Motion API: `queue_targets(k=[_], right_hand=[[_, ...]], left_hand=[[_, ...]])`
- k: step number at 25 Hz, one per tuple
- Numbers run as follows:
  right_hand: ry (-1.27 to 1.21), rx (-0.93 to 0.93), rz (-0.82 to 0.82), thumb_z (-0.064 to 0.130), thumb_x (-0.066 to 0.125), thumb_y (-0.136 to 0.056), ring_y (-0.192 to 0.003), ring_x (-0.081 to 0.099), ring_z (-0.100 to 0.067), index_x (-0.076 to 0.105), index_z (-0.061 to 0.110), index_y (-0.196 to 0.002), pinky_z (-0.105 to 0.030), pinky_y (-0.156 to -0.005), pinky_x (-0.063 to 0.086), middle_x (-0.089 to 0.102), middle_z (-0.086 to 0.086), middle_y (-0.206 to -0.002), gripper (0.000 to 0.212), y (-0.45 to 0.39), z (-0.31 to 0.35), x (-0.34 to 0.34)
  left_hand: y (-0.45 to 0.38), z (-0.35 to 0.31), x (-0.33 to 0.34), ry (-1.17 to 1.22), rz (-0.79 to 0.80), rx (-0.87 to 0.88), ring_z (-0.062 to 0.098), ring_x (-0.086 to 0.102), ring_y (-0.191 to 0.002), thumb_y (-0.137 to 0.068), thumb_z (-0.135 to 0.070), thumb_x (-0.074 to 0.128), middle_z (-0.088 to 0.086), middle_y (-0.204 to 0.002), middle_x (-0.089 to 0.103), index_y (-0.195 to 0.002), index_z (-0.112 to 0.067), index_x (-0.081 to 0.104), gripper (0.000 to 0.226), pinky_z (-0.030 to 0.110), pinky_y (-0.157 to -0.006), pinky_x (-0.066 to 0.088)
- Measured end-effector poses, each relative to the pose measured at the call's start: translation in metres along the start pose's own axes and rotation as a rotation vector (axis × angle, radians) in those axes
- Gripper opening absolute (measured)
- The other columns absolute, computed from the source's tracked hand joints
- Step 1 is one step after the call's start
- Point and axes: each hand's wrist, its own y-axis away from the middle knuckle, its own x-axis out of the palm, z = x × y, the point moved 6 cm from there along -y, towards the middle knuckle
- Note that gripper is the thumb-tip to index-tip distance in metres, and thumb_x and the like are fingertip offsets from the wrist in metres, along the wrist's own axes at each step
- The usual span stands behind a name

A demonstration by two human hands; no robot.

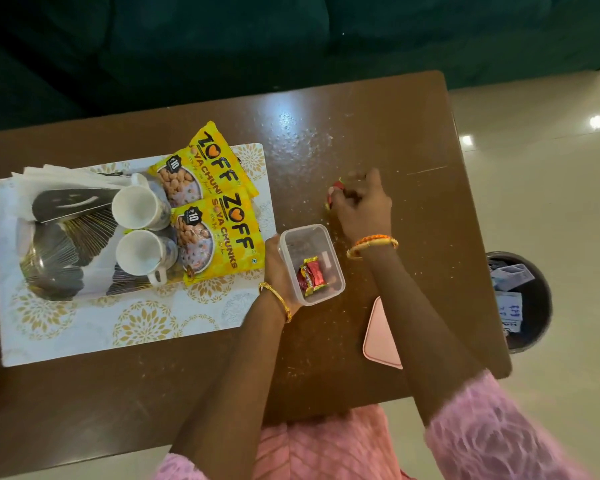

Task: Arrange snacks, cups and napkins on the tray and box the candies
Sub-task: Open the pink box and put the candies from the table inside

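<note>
A white patterned tray [84, 327] lies on the left of the brown table. On it stand two white cups [136, 206] [140, 252], a stack of napkins [49, 178] in a dark holder, and two yellow snack packets [205, 161] [219, 237]. A clear plastic box [331, 252] with red wrapped candies [310, 275] inside sits right of the tray. My left hand [277, 268] grips the box's left side. My right hand [359, 206] is closed on red candies [334, 194] on the table beyond the box.
A pink lid [381, 332] lies on the table near its front edge, partly under my right forearm. A dark round bin [534, 341] with papers stands on the floor to the right. A dark green sofa [187, 46] runs behind the table.
</note>
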Motion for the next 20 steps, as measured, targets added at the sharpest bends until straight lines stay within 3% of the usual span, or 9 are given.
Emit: queue_targets(k=[2,4,6,10,13,15,17,18,20], right_hand=[[-0.076,-0.022,0.048,0.016,0.070,-0.079,-0.064,0.063,-0.004,0.061,0.009,-0.091,-0.009,-0.060,0.051,0.070,-0.003,-0.080,0.016,0.040,0.005,-0.011],[-0.018,-0.091,0.107,0.015,0.071,-0.079,-0.071,0.065,-0.009,0.066,0.009,-0.091,-0.019,-0.066,0.056,0.070,-0.001,-0.082,0.014,0.071,0.011,-0.016],[0.068,-0.150,0.131,0.015,0.070,-0.081,-0.078,0.065,-0.016,0.068,0.008,-0.096,-0.026,-0.071,0.055,0.070,-0.007,-0.089,0.017,0.087,0.016,-0.015],[0.054,-0.116,0.052,0.012,0.064,-0.085,-0.074,0.064,-0.015,0.070,0.009,-0.095,-0.025,-0.068,0.054,0.071,-0.006,-0.086,0.012,0.093,0.008,-0.027],[0.062,0.087,-0.186,0.011,0.064,-0.082,-0.065,0.059,-0.007,0.069,0.013,-0.087,-0.023,-0.068,0.053,0.068,0.000,-0.078,0.007,0.101,-0.034,-0.066],[0.254,0.297,-0.269,0.020,0.068,-0.079,-0.085,0.060,-0.020,0.064,0.009,-0.099,-0.032,-0.079,0.050,0.067,-0.010,-0.098,0.023,0.114,-0.071,-0.086],[0.470,0.484,-0.171,0.036,0.074,-0.073,-0.113,0.048,-0.037,0.049,0.011,-0.124,-0.044,-0.091,0.044,0.050,-0.020,-0.126,0.062,0.132,-0.103,-0.083],[0.536,0.529,-0.125,0.044,0.075,-0.069,-0.118,0.041,-0.040,0.041,0.016,-0.132,-0.048,-0.093,0.043,0.042,-0.020,-0.132,0.077,0.141,-0.112,-0.076],[0.618,0.517,-0.109,0.050,0.075,-0.066,-0.121,0.037,-0.041,0.035,0.024,-0.137,-0.050,-0.093,0.044,0.036,-0.018,-0.136,0.085,0.150,-0.120,-0.063]], left_hand=[[0.006,0.002,0.006,0.020,0.035,-0.067,0.025,0.057,-0.084,-0.078,-0.060,0.037,0.008,-0.092,0.058,-0.095,-0.018,0.060,0.051,0.041,-0.083,0.044],[0.005,0.006,0.008,-0.022,0.078,-0.113,0.033,0.056,-0.103,-0.077,-0.062,0.032,0.013,-0.106,0.056,-0.109,-0.012,0.060,0.066,0.046,-0.095,0.040],[0.004,0.010,0.008,-0.046,0.105,-0.134,0.033,0.052,-0.118,-0.076,-0.065,0.029,0.012,-0.118,0.058,-0.125,-0.017,0.056,0.074,0.051,-0.097,0.041],[0.005,0.017,0.008,-0.043,0.149,-0.128,0.029,0.055,-0.109,-0.079,-0.063,0.028,0.009,-0.112,0.061,-0.117,-0.020,0.060,0.065,0.048,-0.092,0.041],[0.004,0.022,-0.003,-0.107,0.081,-0.143,0.026,0.061,-0.087,-0.077,-0.067,0.031,0.005,-0.084,0.069,-0.096,-0.024,0.066,0.058,0.046,-0.082,0.048],[0.008,0.026,-0.008,-0.126,0.070,-0.170,0.026,0.063,-0.082,-0.076,-0.068,0.033,0.005,-0.080,0.070,-0.094,-0.024,0.067,0.059,0.044,-0.076,0.051],[0.011,0.030,-0.014,-0.156,0.053,-0.194,0.025,0.061,-0.082,-0.076,-0.067,0.034,0.006,-0.082,0.067,-0.098,-0.023,0.065,0.058,0.044,-0.076,0.050],[0.012,0.033,-0.018,-0.177,0.044,-0.209,0.025,0.060,-0.082,-0.077,-0.066,0.035,0.006,-0.084,0.065,-0.101,-0.023,0.064,0.058,0.044,-0.076,0.050],[0.012,0.038,-0.027,-0.220,0.025,-0.229,0.026,0.060,-0.084,-0.077,-0.066,0.034,0.005,-0.087,0.064,-0.106,-0.024,0.062,0.058,0.046,-0.080,0.049]])
